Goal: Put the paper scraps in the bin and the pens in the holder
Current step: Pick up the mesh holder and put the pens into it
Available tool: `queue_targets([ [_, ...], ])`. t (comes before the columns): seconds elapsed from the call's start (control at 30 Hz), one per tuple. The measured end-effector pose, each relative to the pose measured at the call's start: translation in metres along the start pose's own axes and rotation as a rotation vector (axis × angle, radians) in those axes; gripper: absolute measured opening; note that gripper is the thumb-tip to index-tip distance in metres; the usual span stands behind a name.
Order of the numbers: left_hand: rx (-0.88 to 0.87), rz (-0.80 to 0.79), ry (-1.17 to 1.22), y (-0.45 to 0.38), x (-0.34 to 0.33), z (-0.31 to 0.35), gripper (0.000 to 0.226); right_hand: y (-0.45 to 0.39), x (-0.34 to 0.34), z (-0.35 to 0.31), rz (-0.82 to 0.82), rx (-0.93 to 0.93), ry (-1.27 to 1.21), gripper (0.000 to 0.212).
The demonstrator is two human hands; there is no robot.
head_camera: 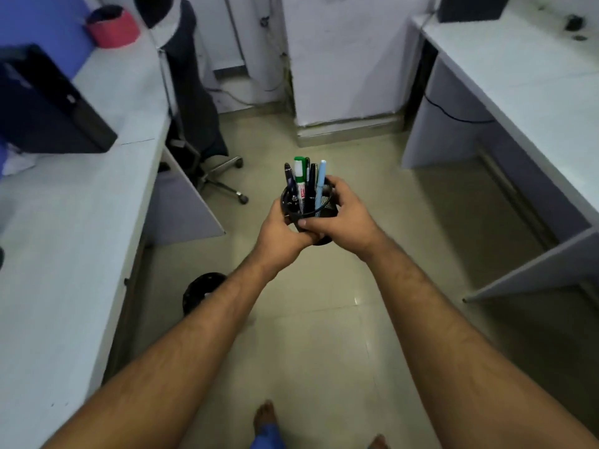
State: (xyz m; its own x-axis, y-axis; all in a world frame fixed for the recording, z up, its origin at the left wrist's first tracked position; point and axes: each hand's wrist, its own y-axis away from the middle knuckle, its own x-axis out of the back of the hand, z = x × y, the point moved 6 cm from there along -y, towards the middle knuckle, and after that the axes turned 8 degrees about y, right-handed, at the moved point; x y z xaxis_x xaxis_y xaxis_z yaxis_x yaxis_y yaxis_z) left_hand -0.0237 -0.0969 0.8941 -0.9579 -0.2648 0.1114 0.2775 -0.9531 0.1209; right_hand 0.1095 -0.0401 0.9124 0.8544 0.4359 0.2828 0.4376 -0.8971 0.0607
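Both my bare forearms extend forward and converge at mid-frame, held out above the floor. My left hand [281,231] sits lower, fingers curled under and around the near side of the holder [319,210], while my right hand [344,211] wraps its right side with the thumb lying across the front wall. My left-hand fingers are mostly hidden; my bare feet [266,416] show at the bottom edge.

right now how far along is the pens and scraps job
Done: several pens stand in the black mesh holder. In hand: both hands, left and right, grip the holder above the floor. Left: setting it down; no scraps show, and the black bin is half hidden.
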Motion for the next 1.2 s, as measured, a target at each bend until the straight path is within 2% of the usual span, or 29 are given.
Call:
queue_targets([
  [0.1, -0.001, 0.085, -0.023, 0.006, 0.065, -0.007, 0.083, -0.015, -0.059, -0.02, -0.055, 0.019, 0.053, 0.082],
  [0.27, -0.022, 0.242, -0.093, 0.017, 0.215, -0.021, 0.077, -0.053, -0.208, -0.055, -0.127, 0.082, 0.153, 0.09],
  [0.33, 0.015, 0.355, -0.101, 0.026, 0.299, -0.038, 0.074, -0.07, -0.296, -0.075, -0.199, 0.11, 0.164, 0.088],
  [0.5, 0.062, 0.568, -0.17, 0.037, 0.435, -0.078, 0.08, -0.104, -0.443, -0.091, -0.344, 0.124, 0.184, 0.09],
  [0.63, 0.115, 0.738, -0.131, 0.052, 0.53, -0.128, 0.078, -0.122, -0.563, -0.09, -0.501, 0.137, 0.176, 0.086],
  [0.73, 0.17, 0.84, -0.107, 0.063, 0.576, -0.167, 0.074, -0.125, -0.628, -0.086, -0.615, 0.144, 0.213, 0.079],
  [0.9, 0.271, 0.937, -0.079, 0.077, 0.615, -0.222, 0.077, -0.121, -0.696, -0.067, -0.728, 0.169, 0.303, 0.077],
  [1.1, 0.35, 0.885, -0.115, 0.075, 0.63, -0.244, 0.071, -0.126, -0.708, -0.047, -0.719, 0.143, 0.304, 0.079],
  [1.2, 0.359, 0.851, -0.138, 0.07, 0.63, -0.236, 0.072, -0.122, -0.709, -0.052, -0.756, 0.023, 0.209, 0.085],
])
